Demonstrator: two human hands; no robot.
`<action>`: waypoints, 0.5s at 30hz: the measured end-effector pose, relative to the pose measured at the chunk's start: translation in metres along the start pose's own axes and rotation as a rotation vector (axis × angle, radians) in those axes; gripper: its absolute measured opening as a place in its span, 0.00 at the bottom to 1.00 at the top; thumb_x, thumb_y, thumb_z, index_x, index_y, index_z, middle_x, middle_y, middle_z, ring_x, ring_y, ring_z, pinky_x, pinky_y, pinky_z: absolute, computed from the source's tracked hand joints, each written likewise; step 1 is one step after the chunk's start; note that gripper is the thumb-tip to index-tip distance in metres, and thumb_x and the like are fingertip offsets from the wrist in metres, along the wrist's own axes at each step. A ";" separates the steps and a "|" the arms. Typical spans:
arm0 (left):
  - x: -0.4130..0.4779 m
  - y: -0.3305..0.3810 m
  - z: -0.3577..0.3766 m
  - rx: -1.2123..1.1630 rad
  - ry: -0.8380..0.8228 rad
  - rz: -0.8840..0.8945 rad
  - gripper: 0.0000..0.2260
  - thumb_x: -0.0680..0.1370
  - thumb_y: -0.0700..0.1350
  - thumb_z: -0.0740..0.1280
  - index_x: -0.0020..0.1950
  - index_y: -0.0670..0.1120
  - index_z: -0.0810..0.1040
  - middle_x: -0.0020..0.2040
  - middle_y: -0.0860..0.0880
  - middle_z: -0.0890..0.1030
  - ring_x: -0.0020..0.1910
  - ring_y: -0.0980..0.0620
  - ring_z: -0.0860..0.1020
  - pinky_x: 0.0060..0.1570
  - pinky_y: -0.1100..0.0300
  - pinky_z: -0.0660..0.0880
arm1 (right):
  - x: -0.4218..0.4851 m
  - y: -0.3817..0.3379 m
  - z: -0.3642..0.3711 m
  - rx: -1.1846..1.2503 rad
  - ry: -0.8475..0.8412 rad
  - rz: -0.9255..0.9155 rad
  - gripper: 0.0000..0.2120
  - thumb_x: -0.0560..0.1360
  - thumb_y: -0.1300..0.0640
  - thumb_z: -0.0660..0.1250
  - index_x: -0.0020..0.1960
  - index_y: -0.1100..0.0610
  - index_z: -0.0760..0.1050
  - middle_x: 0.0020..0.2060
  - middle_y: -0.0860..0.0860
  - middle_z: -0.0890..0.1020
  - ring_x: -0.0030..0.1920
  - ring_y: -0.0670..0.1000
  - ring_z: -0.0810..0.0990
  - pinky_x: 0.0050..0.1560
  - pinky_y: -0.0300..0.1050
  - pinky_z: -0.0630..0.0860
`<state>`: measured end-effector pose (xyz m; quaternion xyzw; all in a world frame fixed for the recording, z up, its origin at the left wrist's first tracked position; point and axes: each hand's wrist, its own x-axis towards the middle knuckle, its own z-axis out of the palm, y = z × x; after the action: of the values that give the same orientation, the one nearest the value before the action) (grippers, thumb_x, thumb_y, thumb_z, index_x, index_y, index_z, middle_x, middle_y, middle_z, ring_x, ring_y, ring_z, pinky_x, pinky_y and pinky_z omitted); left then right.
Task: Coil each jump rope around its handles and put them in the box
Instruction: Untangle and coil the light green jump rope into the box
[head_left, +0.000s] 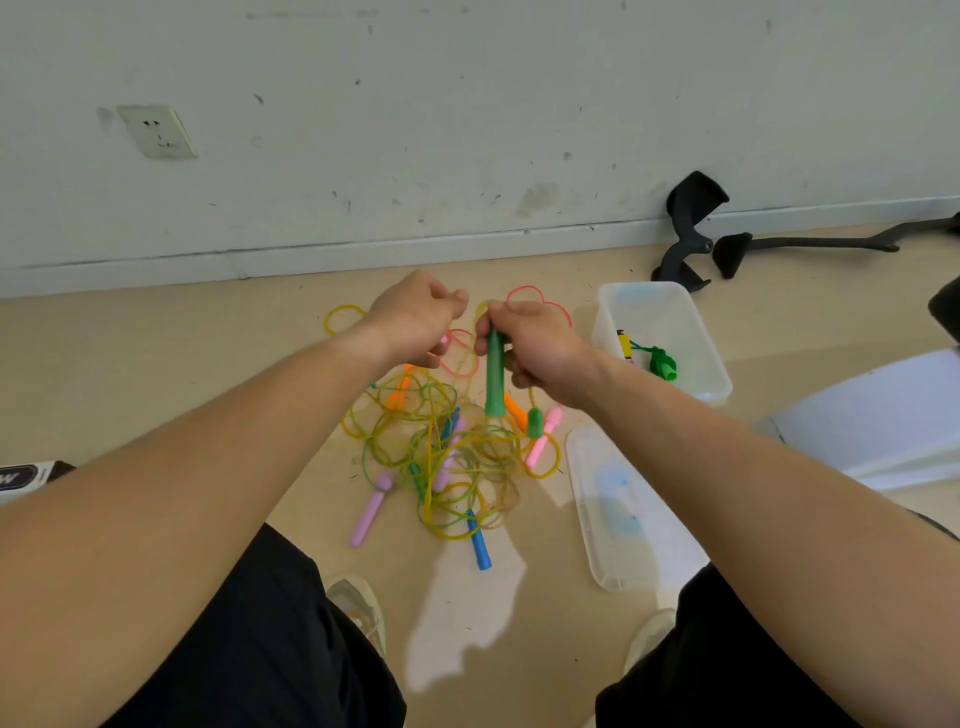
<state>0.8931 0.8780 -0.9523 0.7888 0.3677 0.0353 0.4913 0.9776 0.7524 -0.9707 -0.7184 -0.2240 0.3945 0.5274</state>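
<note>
— Head camera: what do the hands hold?
— The right hand grips a green handle upright over the tangle of jump ropes on the floor. The left hand is curled just beside it; whether it pinches a cord cannot be told.
— And the box?
— The clear box stands to the right, a coiled green rope inside.

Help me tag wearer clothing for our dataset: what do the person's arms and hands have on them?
Nothing visible. The left hand and right hand are bare, with no gloves, rings or watch. The left forearm and right forearm show no sleeve.
</note>
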 end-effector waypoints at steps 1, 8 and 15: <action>-0.001 0.001 0.002 -0.015 -0.050 0.001 0.12 0.83 0.52 0.62 0.57 0.45 0.74 0.48 0.46 0.77 0.43 0.46 0.81 0.45 0.49 0.81 | 0.001 -0.001 -0.005 0.054 0.025 0.022 0.17 0.85 0.52 0.54 0.41 0.53 0.73 0.33 0.49 0.79 0.22 0.45 0.63 0.24 0.36 0.60; -0.008 -0.007 0.022 -0.111 -0.396 0.099 0.10 0.81 0.53 0.66 0.49 0.48 0.81 0.48 0.48 0.85 0.52 0.49 0.84 0.53 0.57 0.80 | -0.001 -0.009 -0.012 0.349 -0.003 0.099 0.17 0.86 0.53 0.53 0.44 0.57 0.74 0.35 0.54 0.79 0.22 0.46 0.65 0.23 0.36 0.66; -0.007 -0.011 0.013 -0.063 -0.396 0.103 0.11 0.82 0.45 0.66 0.58 0.40 0.79 0.50 0.45 0.86 0.46 0.50 0.84 0.45 0.59 0.80 | 0.002 -0.012 -0.022 -0.259 0.223 -0.001 0.20 0.84 0.48 0.53 0.44 0.56 0.79 0.38 0.52 0.79 0.34 0.52 0.76 0.37 0.46 0.77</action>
<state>0.8869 0.8664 -0.9659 0.7823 0.2220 -0.0840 0.5759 0.9975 0.7455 -0.9573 -0.8197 -0.2132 0.2799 0.4520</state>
